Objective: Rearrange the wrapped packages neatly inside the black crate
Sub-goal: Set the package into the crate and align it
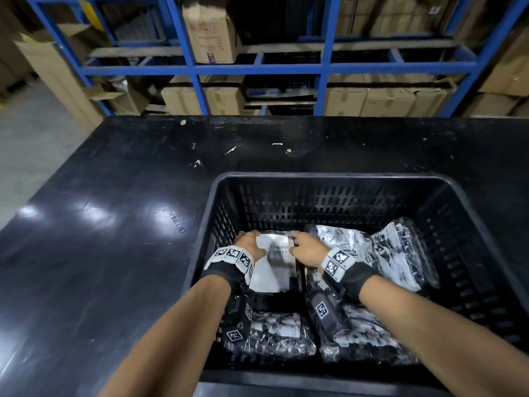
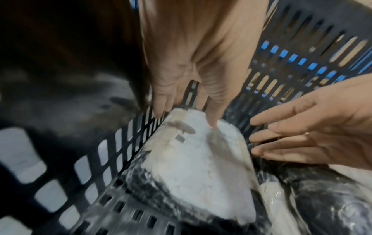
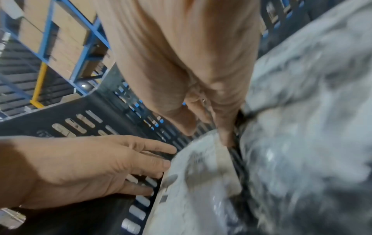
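Here both hands (image 1: 252,247) (image 1: 307,250) flank the white package (image 1: 274,262); fingers straight.

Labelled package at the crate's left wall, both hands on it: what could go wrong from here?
1. The left hand and right hand only touch the labelled package with straight fingers at its far end; slick wrap may slip.
2. The left fingers sit between package and slotted crate wall; they could get pinched or catch a slot.
3. The package leans on another package, so it may settle crooked.
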